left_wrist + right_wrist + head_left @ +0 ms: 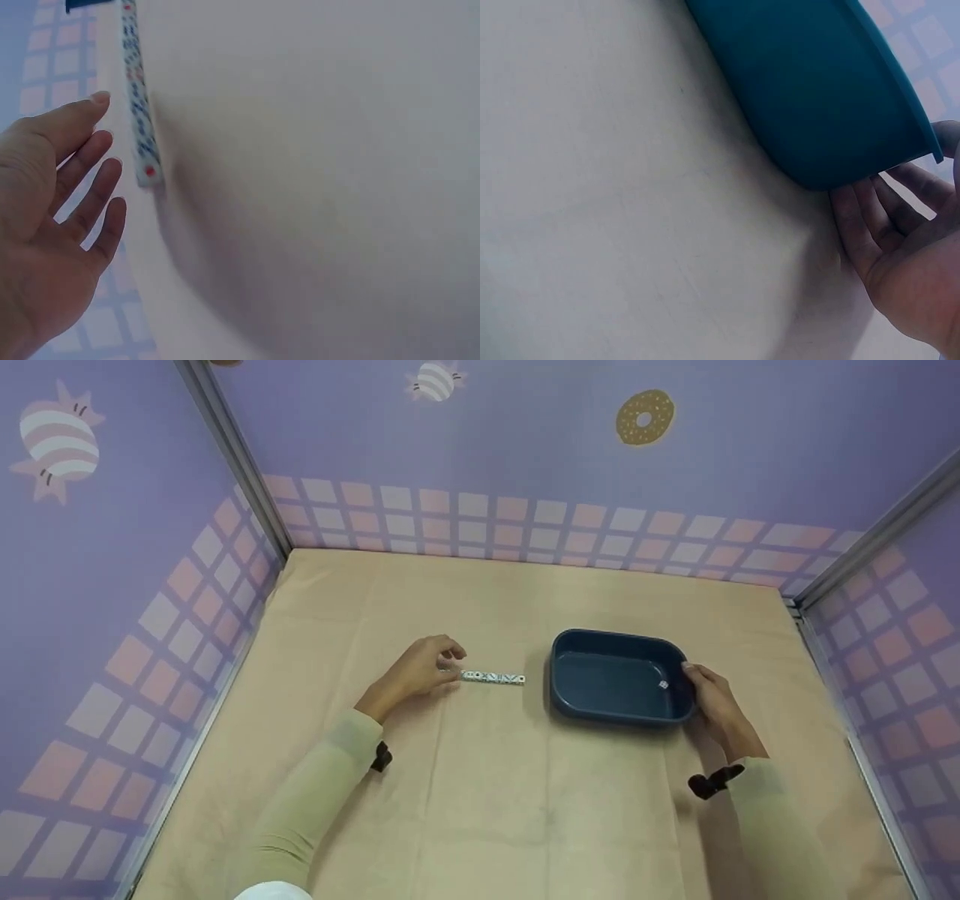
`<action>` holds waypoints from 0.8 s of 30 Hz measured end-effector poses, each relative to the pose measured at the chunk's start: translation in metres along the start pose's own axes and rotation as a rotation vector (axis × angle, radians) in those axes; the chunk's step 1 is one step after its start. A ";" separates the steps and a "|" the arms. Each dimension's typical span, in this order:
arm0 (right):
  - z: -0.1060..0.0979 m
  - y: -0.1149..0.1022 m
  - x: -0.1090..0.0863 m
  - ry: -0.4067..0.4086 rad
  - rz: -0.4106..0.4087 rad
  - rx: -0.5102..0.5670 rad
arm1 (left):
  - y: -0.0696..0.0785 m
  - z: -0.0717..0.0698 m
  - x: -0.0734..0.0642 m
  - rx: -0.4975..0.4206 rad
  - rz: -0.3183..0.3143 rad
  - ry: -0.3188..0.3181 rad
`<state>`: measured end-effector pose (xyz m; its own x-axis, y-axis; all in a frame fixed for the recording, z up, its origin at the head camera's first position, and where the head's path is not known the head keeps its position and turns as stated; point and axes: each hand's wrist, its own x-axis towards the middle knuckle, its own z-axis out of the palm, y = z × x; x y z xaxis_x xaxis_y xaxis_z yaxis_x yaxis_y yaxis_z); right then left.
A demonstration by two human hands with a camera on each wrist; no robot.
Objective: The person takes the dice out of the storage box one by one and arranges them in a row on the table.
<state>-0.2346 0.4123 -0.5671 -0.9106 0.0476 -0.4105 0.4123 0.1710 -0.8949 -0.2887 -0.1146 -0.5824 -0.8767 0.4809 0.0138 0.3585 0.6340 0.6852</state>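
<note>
A straight row of small white dice (493,678) with dark and red pips lies on the cloth left of the box. At the row's left end is my left hand (424,664), its fingers loosely bent. In the left wrist view, a gap shows between the left fingertips and the dice row (139,97). My right hand (716,701) grips the right end of a dark blue rectangular box (607,679), thumb at the rim. The right wrist view shows the other fingers against the lower side of the box (817,90). A single die (663,685) lies inside the box.
A beige cloth (487,810) covers the table, with a few fold lines. Purple panels with pink and white squares (472,514) stand at the back and both sides. Metal posts (247,472) join the panels at the corners.
</note>
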 end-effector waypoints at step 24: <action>-0.009 0.028 0.019 0.066 -0.043 -0.053 | 0.163 0.132 0.115 -0.156 0.231 0.154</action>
<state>-0.2403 0.4267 -0.5979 -0.9281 0.1038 -0.3575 0.3720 0.2262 -0.9002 -0.2890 0.1238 -0.5654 -0.8206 0.4960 0.2838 0.5104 0.4129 0.7543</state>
